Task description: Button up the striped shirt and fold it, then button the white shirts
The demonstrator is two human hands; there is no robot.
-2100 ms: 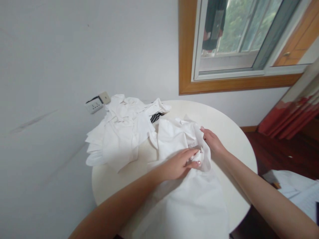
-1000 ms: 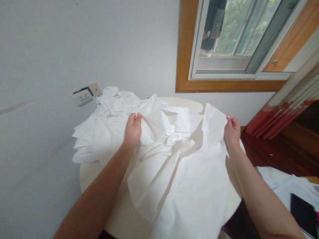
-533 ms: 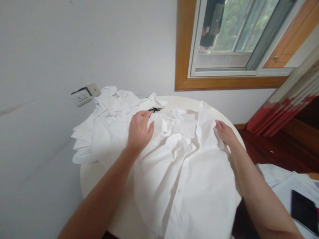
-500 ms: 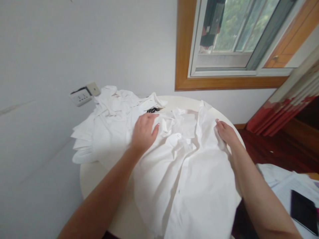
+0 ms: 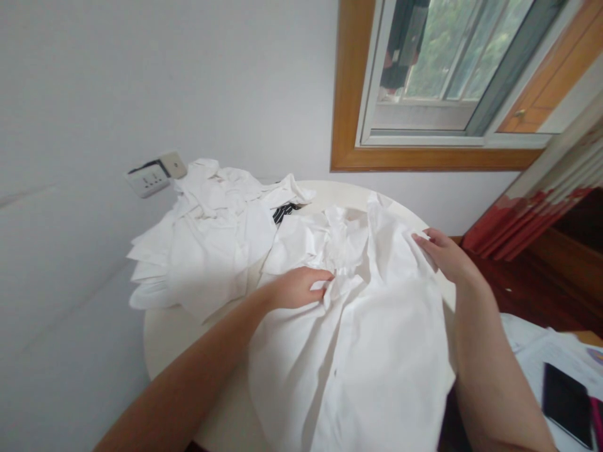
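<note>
A white shirt [image 5: 381, 339] lies spread on a round cream table [image 5: 174, 342], its collar end toward the wall and its lower part toward me. With thumb and fingers, my left hand [image 5: 301, 287] pinches the cloth by the front opening below the collar. My right hand [image 5: 445, 254] is at the shirt's right shoulder edge, fingertips closed on the fabric there. To the left sits a stack of folded white shirts [image 5: 207, 251], several layers deep. Between stack and collar, a black-and-white striped cloth [image 5: 284, 212] peeks out.
A wall socket [image 5: 148, 179] is beside the stack. Behind the table are the wall and a wood-framed window [image 5: 346, 160]. At right hangs a red and cream curtain [image 5: 509, 220]. Lower right, a black tablet or phone [image 5: 568, 402] rests on papers.
My left hand has moved from the shirt's left shoulder, right and toward me, to the front opening, and pinches cloth there. My right hand has shifted slightly right along the shoulder edge.
</note>
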